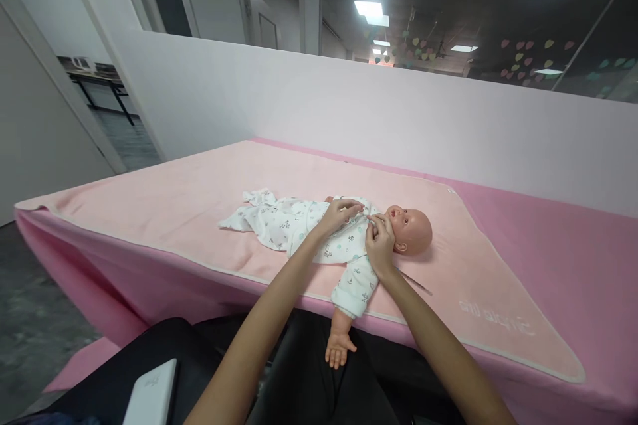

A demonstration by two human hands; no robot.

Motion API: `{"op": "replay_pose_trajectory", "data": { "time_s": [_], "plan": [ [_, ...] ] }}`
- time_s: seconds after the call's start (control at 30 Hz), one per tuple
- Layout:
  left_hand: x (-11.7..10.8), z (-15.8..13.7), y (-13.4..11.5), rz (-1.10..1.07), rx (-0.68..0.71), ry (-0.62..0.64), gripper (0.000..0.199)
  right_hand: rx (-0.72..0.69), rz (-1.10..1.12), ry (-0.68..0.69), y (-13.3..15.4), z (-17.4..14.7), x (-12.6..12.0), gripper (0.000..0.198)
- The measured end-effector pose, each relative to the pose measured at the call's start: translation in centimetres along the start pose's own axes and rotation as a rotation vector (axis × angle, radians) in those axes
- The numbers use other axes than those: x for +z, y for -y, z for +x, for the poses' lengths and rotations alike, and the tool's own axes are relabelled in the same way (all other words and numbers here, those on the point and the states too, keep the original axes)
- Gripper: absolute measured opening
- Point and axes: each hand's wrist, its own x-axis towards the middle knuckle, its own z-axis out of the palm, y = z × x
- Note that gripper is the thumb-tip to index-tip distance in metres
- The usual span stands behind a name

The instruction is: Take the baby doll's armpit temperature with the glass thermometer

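Note:
A baby doll [419, 231] lies on its back on a peach blanket [189, 179], its head to the right. It wears a white printed baby outfit [286, 222], whose loose legs spread flat to the left. Both my hands are at the front of the neckline. My left hand [343, 212] bends over the chest, fingertips pinched together on the cloth. Close beside the doll's chin, my right hand [381, 240] pinches the collar edge. Whatever small fastening lies between the fingertips is too small to make out. One sleeved doll arm [340, 335] hangs over the table's near edge.
A thin dark stick-like object [416, 281] lies on the blanket by my right forearm. Pink cloth [563, 239] covers the table beneath. A white low wall [349, 99] with glass above stands behind. A white flat device [151, 393] rests on a black surface at lower left.

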Motion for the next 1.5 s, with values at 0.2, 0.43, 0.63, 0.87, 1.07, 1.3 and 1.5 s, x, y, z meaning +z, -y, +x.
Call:
{"op": "replay_pose_trajectory", "data": {
  "time_s": [0.2,0.43,0.63,0.87,1.07,1.3,1.5],
  "plan": [
    [-1.3,-3.2,0.6,0.467,0.306,-0.063,0.027,-0.255,-0.133,0.230,0.2,-0.5,0.4,0.027],
    [-2.3,-4.8,2.1,0.829,0.460,-0.270,0.029,-0.301,-0.342,0.281,1.2,0.8,1.7,0.027],
    [-3.0,-4.8,2.2,0.939,0.452,-0.505,0.029,-0.274,-0.392,0.268,1.4,0.5,2.4,0.025],
    [-1.0,-4.9,1.6,1.005,0.548,-0.444,0.025,-0.220,-0.472,0.246,1.9,0.0,2.4,0.018],
    [-0.4,-4.7,1.8,0.936,0.452,-0.383,0.018,-0.217,-0.378,0.193,1.8,-0.1,2.1,0.015],
    [-0.5,-4.9,1.6,0.899,0.460,-0.291,0.016,-0.221,-0.250,0.169,1.4,0.0,2.1,0.019],
    [-0.5,-4.9,1.5,0.886,0.445,-0.296,0.018,-0.216,-0.236,0.168,0.9,0.0,2.4,0.017]
  ]
}}
